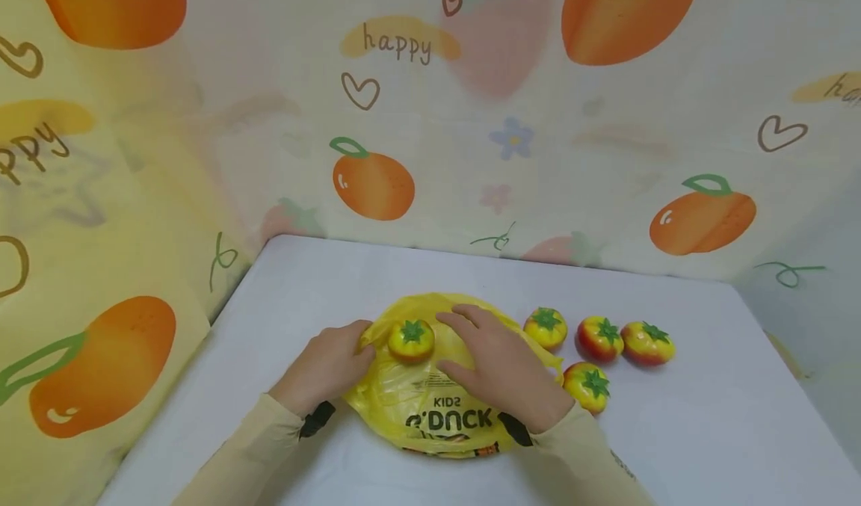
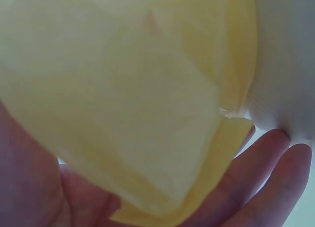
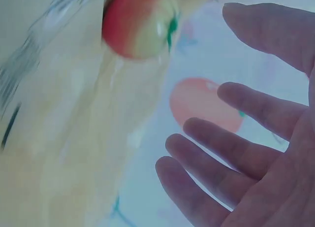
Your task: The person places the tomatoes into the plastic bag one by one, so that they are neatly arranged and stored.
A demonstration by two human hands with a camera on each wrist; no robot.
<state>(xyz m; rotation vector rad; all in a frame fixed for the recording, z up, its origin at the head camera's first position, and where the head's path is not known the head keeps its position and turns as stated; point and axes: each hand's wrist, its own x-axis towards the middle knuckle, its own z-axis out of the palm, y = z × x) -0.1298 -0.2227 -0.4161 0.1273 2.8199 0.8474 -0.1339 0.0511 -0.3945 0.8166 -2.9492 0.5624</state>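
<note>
A yellow plastic bag (image 1: 386,405) with dark lettering is spread out in front of me. My left hand (image 1: 329,368) grips its left edge between thumb and fingers. In the left wrist view the yellow film (image 2: 147,118) covers most of the palm. One toy fruit (image 1: 412,341), yellow and red with green star-shaped leaves, shows against the yellow plastic between my hands. My right hand (image 1: 501,364) is over the bag's right part, fingers spread. Seen from the right wrist, the fruit (image 3: 138,25) sits apart from the fingertips (image 3: 170,170), and nothing is in that hand.
Several similar toy fruits stand right of the bag: one near its edge (image 1: 545,329), two side by side (image 1: 600,339) and another (image 1: 587,388) close to my right wrist. A white table (image 1: 323,274) carries everything. Patterned cloth (image 1: 457,170) hangs behind and at the sides.
</note>
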